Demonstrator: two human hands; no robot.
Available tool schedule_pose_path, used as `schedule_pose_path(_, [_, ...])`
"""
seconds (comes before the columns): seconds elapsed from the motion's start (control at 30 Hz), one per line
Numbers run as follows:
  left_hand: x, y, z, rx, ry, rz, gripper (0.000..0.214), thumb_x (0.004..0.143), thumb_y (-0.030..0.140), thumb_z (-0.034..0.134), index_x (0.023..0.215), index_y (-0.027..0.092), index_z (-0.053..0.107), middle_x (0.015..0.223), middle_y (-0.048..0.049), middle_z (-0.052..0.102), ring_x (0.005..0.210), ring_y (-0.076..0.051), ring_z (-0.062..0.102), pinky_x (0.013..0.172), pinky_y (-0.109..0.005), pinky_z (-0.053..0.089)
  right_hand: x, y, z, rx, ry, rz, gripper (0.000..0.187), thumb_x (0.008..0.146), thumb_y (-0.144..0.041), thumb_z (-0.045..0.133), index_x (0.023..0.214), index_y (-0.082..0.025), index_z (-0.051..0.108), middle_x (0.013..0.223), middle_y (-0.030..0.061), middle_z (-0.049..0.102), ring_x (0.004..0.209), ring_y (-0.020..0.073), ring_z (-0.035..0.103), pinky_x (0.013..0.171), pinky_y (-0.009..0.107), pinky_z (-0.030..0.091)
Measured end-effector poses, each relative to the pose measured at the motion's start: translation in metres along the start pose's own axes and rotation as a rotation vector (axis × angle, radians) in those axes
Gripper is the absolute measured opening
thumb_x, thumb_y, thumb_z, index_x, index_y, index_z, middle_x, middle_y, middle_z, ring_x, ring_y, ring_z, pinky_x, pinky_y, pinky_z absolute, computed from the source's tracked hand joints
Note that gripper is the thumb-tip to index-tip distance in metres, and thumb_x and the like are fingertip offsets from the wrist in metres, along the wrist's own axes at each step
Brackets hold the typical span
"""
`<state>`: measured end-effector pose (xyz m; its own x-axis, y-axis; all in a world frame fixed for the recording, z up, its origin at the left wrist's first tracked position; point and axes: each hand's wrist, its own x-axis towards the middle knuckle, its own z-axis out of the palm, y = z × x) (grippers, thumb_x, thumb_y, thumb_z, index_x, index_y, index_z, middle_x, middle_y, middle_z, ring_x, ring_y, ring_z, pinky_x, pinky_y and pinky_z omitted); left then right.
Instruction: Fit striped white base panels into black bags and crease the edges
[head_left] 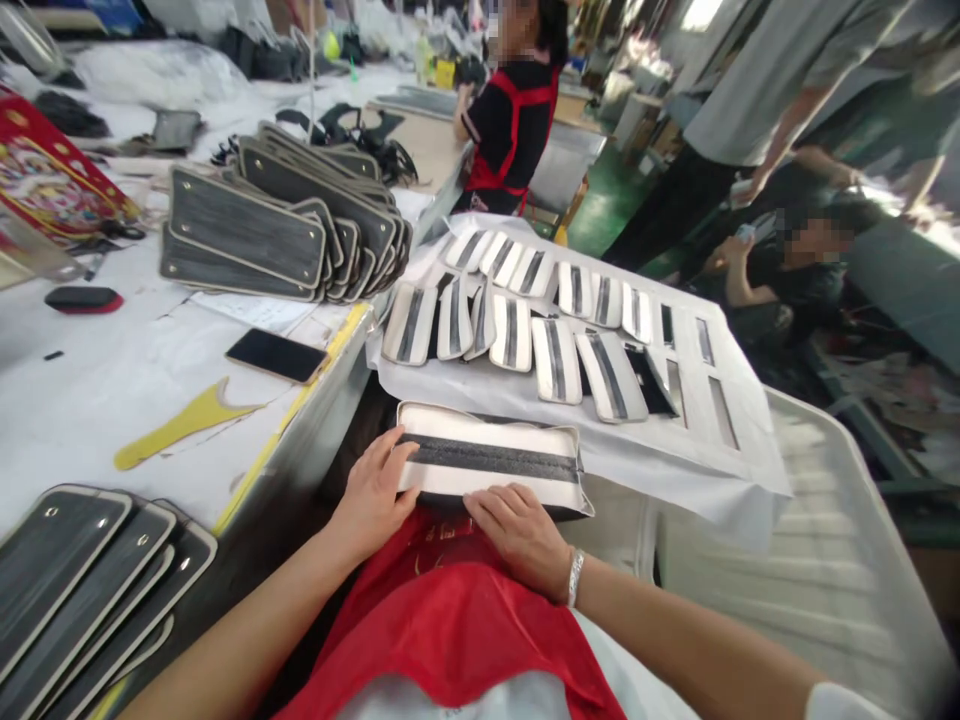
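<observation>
A flat white panel with a dark strip down its middle point(491, 458) lies across my lap, above my red apron point(450, 620). My left hand point(371, 495) grips its left end, thumb on top and fingers curled under the edge. My right hand point(517, 535) rests on the panel's near edge with fingers bent over it. Beyond it, several similar white panels with dark strips point(555, 355) lie in rows on a white sheet point(720, 450).
On the work table point(90, 390) at left are a stack of dark grey panels point(277, 220), more dark panels point(82, 580) near me, a black phone point(276, 355) and a yellow template point(180, 425). A person in black and red point(510, 120) stands ahead. Other people are at the right.
</observation>
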<state>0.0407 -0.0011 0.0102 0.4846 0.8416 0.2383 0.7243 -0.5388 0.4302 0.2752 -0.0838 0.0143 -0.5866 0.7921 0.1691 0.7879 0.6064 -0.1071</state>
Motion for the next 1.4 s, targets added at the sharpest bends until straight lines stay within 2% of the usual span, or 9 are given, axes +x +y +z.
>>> schedule_pose_path(0.1, [0.013, -0.014, -0.003, -0.070, -0.009, -0.027, 0.058, 0.072, 0.027, 0.063, 0.126, 0.016, 0.045, 0.134, -0.0161, 0.046, 0.122, -0.029, 0.046, 0.101, -0.047, 0.040, 0.004, 0.007, -0.009, 0.052, 0.021, 0.086, 0.023, 0.089, -0.022, 0.051, 0.111, -0.019, 0.059, 0.103, 0.0074, 0.062, 0.098, 0.0207, 0.052, 0.093, 0.039, 0.038])
schedule_pose_path(0.17, [0.032, -0.027, -0.007, -0.153, -0.025, -0.080, 0.059, 0.074, 0.033, 0.061, 0.128, 0.015, 0.044, 0.131, -0.0152, 0.050, 0.119, -0.027, 0.050, 0.100, -0.045, 0.042, 0.017, 0.015, -0.017, 0.111, 0.049, 0.164, 0.018, 0.089, -0.028, 0.052, 0.103, -0.020, 0.062, 0.102, 0.0066, 0.062, 0.097, 0.0205, 0.052, 0.092, 0.039, 0.038])
schedule_pose_path(0.23, [0.056, -0.038, -0.008, -0.234, -0.048, -0.126, 0.054, 0.078, 0.034, 0.055, 0.128, 0.012, 0.046, 0.127, -0.0143, 0.055, 0.114, -0.024, 0.055, 0.098, -0.041, 0.044, 0.038, 0.027, -0.023, 0.152, 0.095, 0.245, 0.021, 0.090, -0.027, 0.050, 0.105, -0.018, 0.061, 0.105, 0.0079, 0.061, 0.097, 0.0204, 0.052, 0.090, 0.037, 0.039])
schedule_pose_path(0.33, [0.093, -0.048, -0.004, -0.325, -0.173, -0.121, 0.043, 0.077, 0.028, 0.051, 0.115, 0.012, 0.059, 0.117, -0.0110, 0.064, 0.105, -0.022, 0.061, 0.095, -0.037, 0.046, 0.078, 0.047, -0.020, 0.151, 0.121, 0.333, 0.027, 0.090, -0.026, 0.050, 0.113, -0.014, 0.058, 0.107, 0.0103, 0.060, 0.098, 0.0218, 0.052, 0.088, 0.035, 0.041])
schedule_pose_path(0.43, [0.115, -0.052, 0.003, -0.388, -0.322, -0.126, 0.033, 0.073, 0.023, 0.049, 0.098, 0.015, 0.069, 0.101, -0.0052, 0.071, 0.094, -0.021, 0.065, 0.091, -0.033, 0.048, 0.112, 0.062, -0.006, 0.110, 0.052, 0.344, 0.023, 0.090, -0.024, 0.051, 0.109, -0.016, 0.061, 0.100, 0.0090, 0.062, 0.095, 0.0215, 0.054, 0.086, 0.033, 0.042])
schedule_pose_path(0.57, [0.116, -0.057, 0.008, -0.446, -0.353, -0.139, 0.033, 0.072, 0.021, 0.049, 0.097, 0.014, 0.070, 0.098, -0.0031, 0.072, 0.092, -0.020, 0.065, 0.089, -0.030, 0.048, 0.128, 0.072, 0.007, 0.054, -0.047, 0.289, 0.019, 0.093, -0.023, 0.045, 0.096, -0.020, 0.064, 0.088, 0.0059, 0.062, 0.084, 0.0185, 0.056, 0.078, 0.029, 0.042])
schedule_pose_path(0.67, [0.111, -0.062, 0.008, -0.465, -0.317, -0.104, 0.037, 0.075, 0.027, 0.053, 0.106, 0.013, 0.067, 0.103, -0.0043, 0.071, 0.096, -0.020, 0.064, 0.094, -0.030, 0.046, 0.123, 0.079, 0.012, 0.081, -0.023, 0.239, 0.022, 0.094, -0.026, 0.044, 0.107, -0.019, 0.060, 0.091, 0.0056, 0.063, 0.083, 0.0162, 0.058, 0.074, 0.027, 0.043])
schedule_pose_path(0.93, [0.117, -0.072, 0.005, -0.285, -0.346, 0.229, 0.035, 0.085, 0.032, 0.049, 0.113, 0.018, 0.065, 0.108, -0.0038, 0.069, 0.096, -0.017, 0.065, 0.091, -0.027, 0.048, 0.103, 0.100, 0.021, 0.025, 0.057, 0.005, 0.024, 0.094, -0.018, 0.043, 0.111, -0.017, 0.059, 0.096, 0.0059, 0.064, 0.084, 0.0150, 0.056, 0.067, 0.025, 0.042])
schedule_pose_path(1.4, [0.131, -0.082, 0.006, -0.116, -0.445, 0.459, 0.027, 0.087, 0.023, 0.049, 0.106, 0.020, 0.068, 0.105, -0.0014, 0.070, 0.096, -0.015, 0.066, 0.088, -0.024, 0.049, 0.114, 0.092, 0.014, -0.035, -0.107, 0.073, 0.020, 0.094, -0.020, 0.043, 0.102, -0.017, 0.061, 0.087, 0.0061, 0.060, 0.075, 0.0150, 0.052, 0.058, 0.028, 0.031])
